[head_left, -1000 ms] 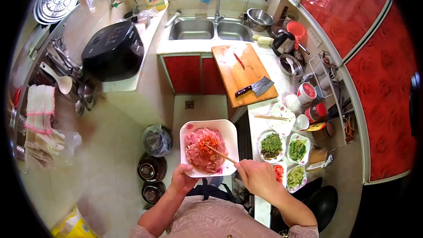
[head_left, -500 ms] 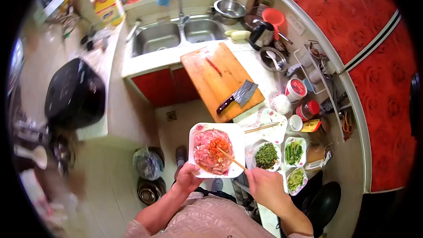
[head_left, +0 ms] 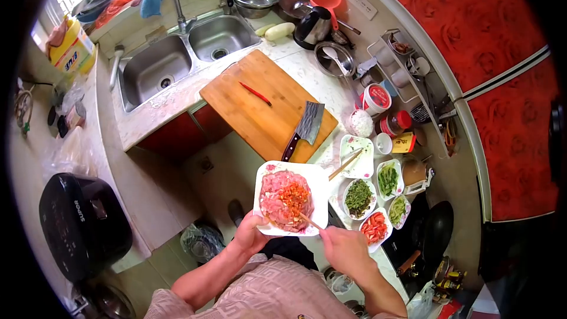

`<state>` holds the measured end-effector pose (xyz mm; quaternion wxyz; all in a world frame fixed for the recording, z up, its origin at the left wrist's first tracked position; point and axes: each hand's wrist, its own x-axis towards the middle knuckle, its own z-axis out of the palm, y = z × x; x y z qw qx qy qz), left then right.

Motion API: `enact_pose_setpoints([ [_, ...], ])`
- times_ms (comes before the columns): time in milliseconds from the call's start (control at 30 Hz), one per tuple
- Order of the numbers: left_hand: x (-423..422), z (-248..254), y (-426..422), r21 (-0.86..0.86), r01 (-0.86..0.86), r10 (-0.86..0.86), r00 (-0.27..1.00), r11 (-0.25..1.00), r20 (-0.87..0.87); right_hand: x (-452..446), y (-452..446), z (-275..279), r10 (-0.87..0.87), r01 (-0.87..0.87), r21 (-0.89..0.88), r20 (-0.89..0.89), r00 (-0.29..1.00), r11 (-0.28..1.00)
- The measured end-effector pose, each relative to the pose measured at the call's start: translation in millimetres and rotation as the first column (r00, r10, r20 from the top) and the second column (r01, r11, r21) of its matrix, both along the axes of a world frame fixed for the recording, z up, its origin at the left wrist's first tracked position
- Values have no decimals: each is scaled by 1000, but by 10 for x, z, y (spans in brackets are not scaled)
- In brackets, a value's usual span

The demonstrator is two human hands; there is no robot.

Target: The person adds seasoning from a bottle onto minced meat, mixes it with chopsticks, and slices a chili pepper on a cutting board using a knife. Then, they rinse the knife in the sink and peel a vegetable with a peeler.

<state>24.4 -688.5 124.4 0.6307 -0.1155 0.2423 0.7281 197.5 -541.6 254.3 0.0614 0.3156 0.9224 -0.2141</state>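
Observation:
A white floral plate point(head_left: 319, 192) is held up in front of my body, with my left hand point(head_left: 253, 235) closed on its near left edge. Raw sliced meat point(head_left: 277, 184) fills its middle, topped with chopped orange-red pepper point(head_left: 293, 198). My right hand point(head_left: 347, 251) grips wooden chopsticks point(head_left: 309, 221), whose tips reach into the meat's near right side. Beyond the plate, a cleaver point(head_left: 307, 127) and one red chili point(head_left: 255, 93) lie on the wooden cutting board point(head_left: 236, 80).
To the right stand bowls of chopped green herbs point(head_left: 358, 198), green strips point(head_left: 387, 178) and red slices point(head_left: 374, 227). Other chopsticks point(head_left: 344, 165) rest on a white dish point(head_left: 365, 166). A double sink point(head_left: 155, 65) is at the back, a black rice cooker point(head_left: 85, 224) at left, a wok point(head_left: 437, 224) at right.
The view has turned, bringing the bowl of red slices into full sight. The chopstick tips have moved down and right in the meat, and my right hand is slightly lower.

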Motion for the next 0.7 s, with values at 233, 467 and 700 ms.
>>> enact_pose_setpoints([
  [233, 12, -15, 250, 53, -29, 34, 993, 998, -111, -119, 409, 167, 14, -18, -36, -118, 993, 999],
  [467, 351, 73, 594, 33, -57, 61, 989, 998, -135, 220, 968, -45, 39, -47, -66, -115, 993, 997],
  [700, 608, 129, 862, 61, -18, 28, 986, 998, -167, 519, 1362, -32, 34, -53, -60, -270, 962, 997],
])
